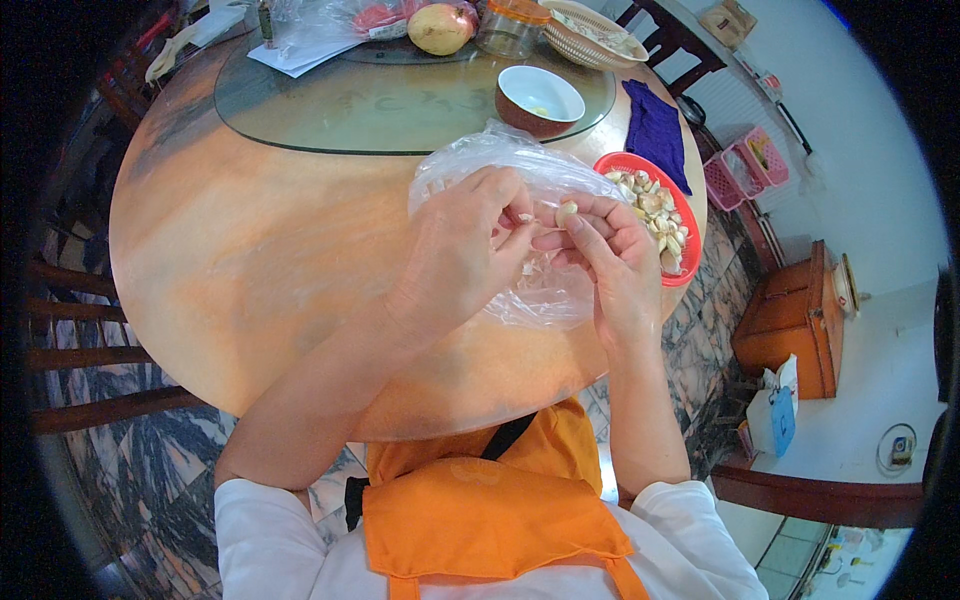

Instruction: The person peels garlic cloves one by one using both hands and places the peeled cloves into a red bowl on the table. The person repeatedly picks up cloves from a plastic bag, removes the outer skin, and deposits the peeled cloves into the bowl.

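Between the thumb and fingers of my right hand (619, 262) is a pale garlic clove (566, 214). My left hand (472, 240) is just to its left, thumb and fingertips pinched on a small bit of garlic skin (525, 218). Both hands are above a clear plastic bag (555, 304) with skins in it, lying on the table. Beside my right hand, a red plastic basket (694, 259) holds many garlic cloves (660, 214). Beyond the bag, a brown bowl with a white inside (540, 94) has a little pale garlic at its bottom.
The round table (225, 262) carries a glass turntable (337, 112). Farther back are a roundish yellow-red fruit (441, 30), a glass jar with an orange lid (510, 34), plastic bags and a woven basket (581, 45). A purple cloth (656, 135) lies at the right edge.
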`<state>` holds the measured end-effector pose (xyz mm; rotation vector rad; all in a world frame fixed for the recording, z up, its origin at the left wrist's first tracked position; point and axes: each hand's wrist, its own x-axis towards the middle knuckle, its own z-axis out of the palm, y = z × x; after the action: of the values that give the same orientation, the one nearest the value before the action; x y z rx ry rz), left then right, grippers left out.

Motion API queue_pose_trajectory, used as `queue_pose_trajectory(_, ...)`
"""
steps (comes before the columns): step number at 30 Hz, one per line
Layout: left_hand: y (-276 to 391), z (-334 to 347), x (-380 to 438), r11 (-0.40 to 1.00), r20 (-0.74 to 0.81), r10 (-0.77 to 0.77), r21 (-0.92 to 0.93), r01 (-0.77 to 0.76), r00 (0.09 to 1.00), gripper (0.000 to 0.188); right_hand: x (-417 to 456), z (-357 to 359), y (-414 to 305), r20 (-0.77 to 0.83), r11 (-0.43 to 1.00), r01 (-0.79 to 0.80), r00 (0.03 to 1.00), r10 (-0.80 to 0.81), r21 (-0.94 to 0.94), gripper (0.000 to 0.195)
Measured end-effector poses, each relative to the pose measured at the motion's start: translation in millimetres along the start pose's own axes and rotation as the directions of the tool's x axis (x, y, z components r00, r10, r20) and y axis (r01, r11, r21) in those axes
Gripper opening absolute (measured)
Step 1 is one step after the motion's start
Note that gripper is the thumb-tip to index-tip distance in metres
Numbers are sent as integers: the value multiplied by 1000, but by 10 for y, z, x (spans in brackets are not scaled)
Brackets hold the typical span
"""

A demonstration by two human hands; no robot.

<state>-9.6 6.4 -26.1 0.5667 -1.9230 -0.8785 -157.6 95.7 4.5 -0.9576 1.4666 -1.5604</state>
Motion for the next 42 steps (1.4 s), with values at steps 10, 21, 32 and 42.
queue_pose_trajectory(10,-20,-9,2,997,2,-73,-17,73,997,13,20,2,90,50,998,68,997,-66,-19,19)
queue_pose_trajectory(21,-22,-18,-6,878,101,-345,-317,359,933,15,10,47,218,106,826,395,916,-386,-402,20)
queue_pose_trajectory(32,19,-65,29,713,218,-508,-437,548,834,16,-38,120,214,178,590,559,796,-579,-583,17)
queue_pose_trajectory(42,4,-18,21,691,212,-501,-486,535,839,10,-53,115,99,65,971,205,978,-198,-127,17)
